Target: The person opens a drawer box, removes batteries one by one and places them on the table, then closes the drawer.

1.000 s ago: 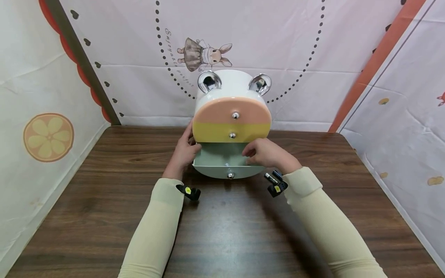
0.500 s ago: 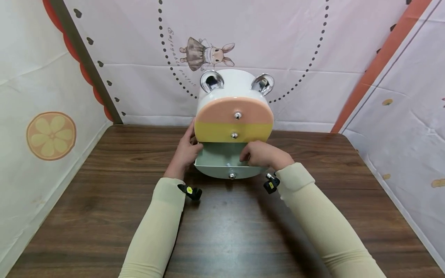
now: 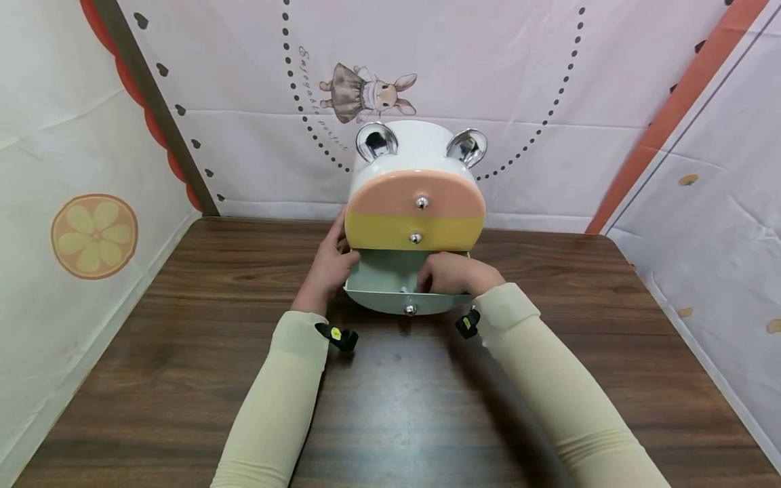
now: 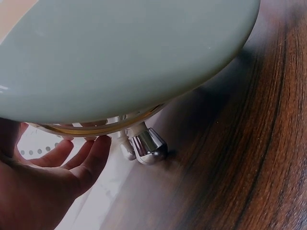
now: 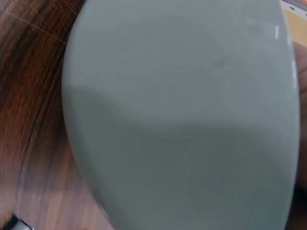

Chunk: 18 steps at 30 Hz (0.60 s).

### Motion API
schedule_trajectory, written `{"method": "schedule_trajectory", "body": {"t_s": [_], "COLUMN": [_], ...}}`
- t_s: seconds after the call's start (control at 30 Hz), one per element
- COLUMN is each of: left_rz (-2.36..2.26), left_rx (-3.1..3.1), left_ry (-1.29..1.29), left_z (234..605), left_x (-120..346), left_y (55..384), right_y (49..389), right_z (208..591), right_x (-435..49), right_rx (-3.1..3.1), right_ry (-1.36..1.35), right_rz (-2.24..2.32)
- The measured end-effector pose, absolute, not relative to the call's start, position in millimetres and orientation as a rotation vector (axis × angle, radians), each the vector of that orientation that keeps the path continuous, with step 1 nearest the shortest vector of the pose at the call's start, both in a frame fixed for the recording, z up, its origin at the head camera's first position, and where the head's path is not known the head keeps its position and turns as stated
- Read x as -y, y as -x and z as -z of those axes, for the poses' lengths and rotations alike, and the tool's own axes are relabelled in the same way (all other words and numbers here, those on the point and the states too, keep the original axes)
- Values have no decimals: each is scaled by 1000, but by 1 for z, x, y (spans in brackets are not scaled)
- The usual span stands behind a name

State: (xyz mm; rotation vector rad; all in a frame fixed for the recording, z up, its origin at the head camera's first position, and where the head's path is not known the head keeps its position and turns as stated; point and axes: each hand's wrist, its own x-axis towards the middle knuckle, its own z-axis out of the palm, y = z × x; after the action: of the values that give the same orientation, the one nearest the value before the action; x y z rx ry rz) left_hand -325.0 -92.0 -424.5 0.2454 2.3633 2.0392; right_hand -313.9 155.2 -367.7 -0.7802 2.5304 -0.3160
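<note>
A small rounded chest of drawers point(image 3: 422, 196) stands on the table, its bottom pale green drawer point(image 3: 384, 301) pulled out. My left hand point(image 3: 329, 268) rests against the chest's left side, the thumb near the drawer opening. In the left wrist view, its fingers point(image 4: 98, 151) touch the side near silver feet point(image 4: 149, 146). My right hand point(image 3: 454, 272) reaches into the drawer from the right, fingers bent downward. Its fingertips are hidden behind the drawer front, and whether they hold anything is not visible. In the right wrist view the drawer front point(image 5: 182, 96) covers most of the hand.
Above the open drawer are a yellow drawer point(image 3: 384, 232) and a peach one point(image 3: 390, 193), each with a silver knob. Silver ears top the chest. A black and silver piece point(image 5: 19, 224) shows at the right wrist view's corner. Behind stands a printed cloth point(image 3: 525, 61).
My right hand has moved left and lower into the drawer. Two small cylinders by the right wrist have passed out of the head view behind that wrist. My left hand stays on the chest.
</note>
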Motion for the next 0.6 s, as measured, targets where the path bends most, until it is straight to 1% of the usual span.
{"method": "schedule_trajectory", "body": {"t_s": [0.6], "left_rz": [-2046], "left_rx": [-2359], "left_ry": [-236], "left_z": [424], "left_x": [91], "left_y": [326], "right_y": [325], "right_z": [379], "right_x": [-139], "right_rx": [-2505], "right_ry": [843], "right_rz": [324]}}
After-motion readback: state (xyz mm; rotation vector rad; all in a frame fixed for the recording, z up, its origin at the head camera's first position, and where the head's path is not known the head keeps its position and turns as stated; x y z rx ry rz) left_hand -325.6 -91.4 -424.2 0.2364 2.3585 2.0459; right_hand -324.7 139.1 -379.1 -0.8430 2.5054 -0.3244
